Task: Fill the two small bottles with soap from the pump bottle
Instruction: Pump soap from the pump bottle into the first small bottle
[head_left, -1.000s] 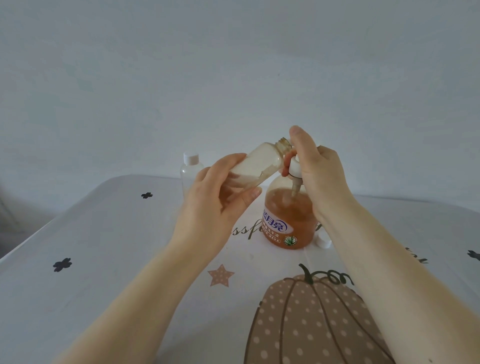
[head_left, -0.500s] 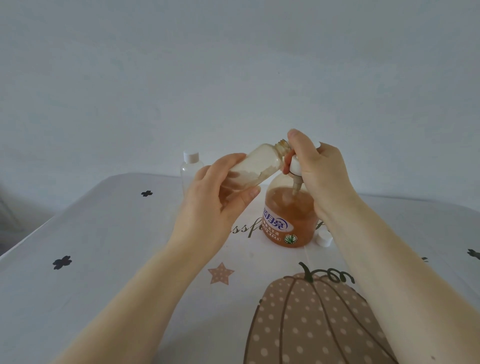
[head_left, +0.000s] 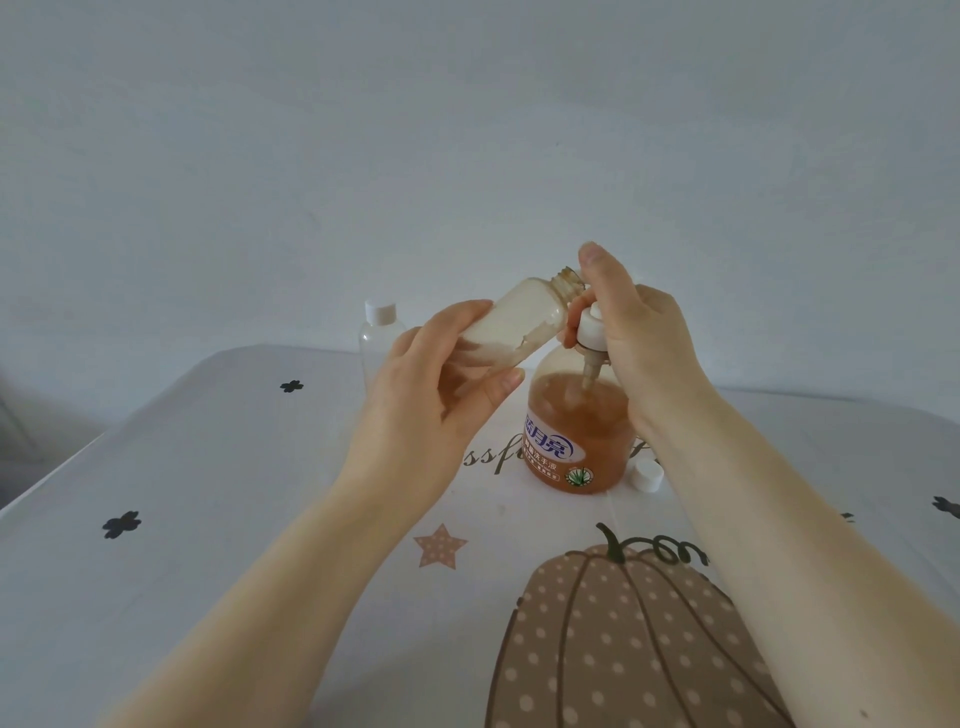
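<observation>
An orange pump bottle (head_left: 576, 431) of soap stands on the table (head_left: 208, 493), with a blue and white label facing me. My right hand (head_left: 639, 338) is wrapped over its white pump head (head_left: 589, 327), thumb pointing up. My left hand (head_left: 436, 395) holds a small uncapped bottle (head_left: 524, 319), tilted with its threaded mouth against the pump nozzle. Foamy pale soap lies inside that bottle. A second small clear bottle (head_left: 379, 338) with a white cap stands upright behind my left hand, apparently empty.
A loose white cap (head_left: 647, 475) lies on the table just right of the pump bottle, beside my right forearm. The tablecloth is white with a pumpkin print (head_left: 623, 639), a star and small dark clovers. A plain wall rises behind the table.
The pump head dipped half a second ago and stands higher again now, with my right hand still on it. The tilted small bottle stays at the nozzle.
</observation>
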